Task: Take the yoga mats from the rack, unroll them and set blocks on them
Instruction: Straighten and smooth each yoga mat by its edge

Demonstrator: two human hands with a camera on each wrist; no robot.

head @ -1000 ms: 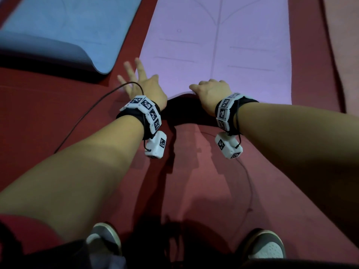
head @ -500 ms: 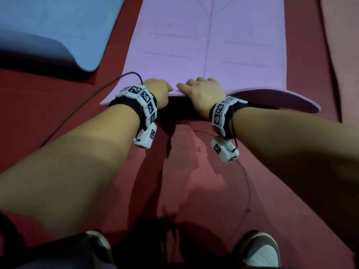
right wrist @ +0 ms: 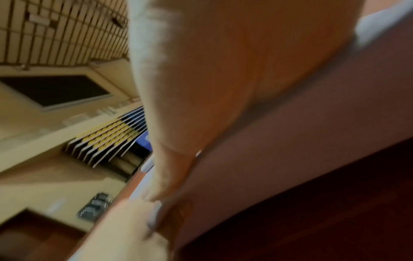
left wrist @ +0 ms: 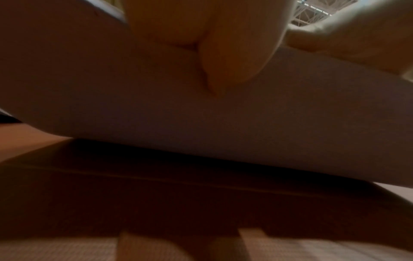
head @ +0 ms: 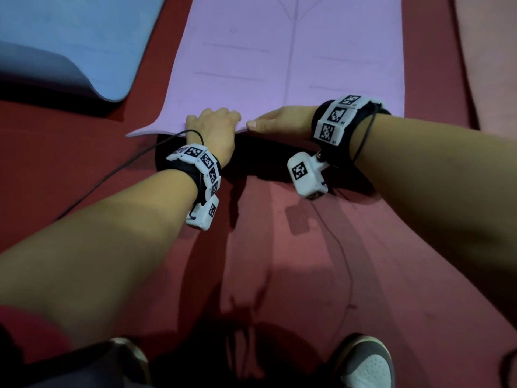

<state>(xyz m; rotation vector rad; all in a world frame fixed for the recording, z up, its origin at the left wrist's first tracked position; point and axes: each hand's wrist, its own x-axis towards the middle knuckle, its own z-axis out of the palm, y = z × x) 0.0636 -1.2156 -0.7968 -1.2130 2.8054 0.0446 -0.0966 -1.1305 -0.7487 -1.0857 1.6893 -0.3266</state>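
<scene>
Two hands grip the near edge of the long lilac foam yoga mat (head: 291, 60), which lies unrolled lengthways on the dark red padded floor (head: 70, 152). The left hand (head: 214, 130) has its fingers curled over the mat's edge near the middle, and in the left wrist view its thumb (left wrist: 232, 58) presses up against the pale underside, so it is pinching the mat. The right hand (head: 282, 123) lies just beside it toward the mat's right corner, thumb flat along the lifted edge; the right wrist view is blurred, but the fingers seem wrapped over the edge.

A second ago the left hand was spread open above the mat's near left corner while only the right hand held the edge; half a second ago it had closed on the edge. Since then both hands have stayed clamped and the right wrist has swung out toward the right corner. The near edge is raised off the floor, with a dark shadow under it, and the left corner juts out free.

That suggests the unrolling of this mat is done and the person is now tugging or straightening it into line. A blue foam mat (head: 78, 37) with a rounded corner already lies flat to the left, well apart. No blocks or rack are in view, so the block step looks not yet begun.
</scene>
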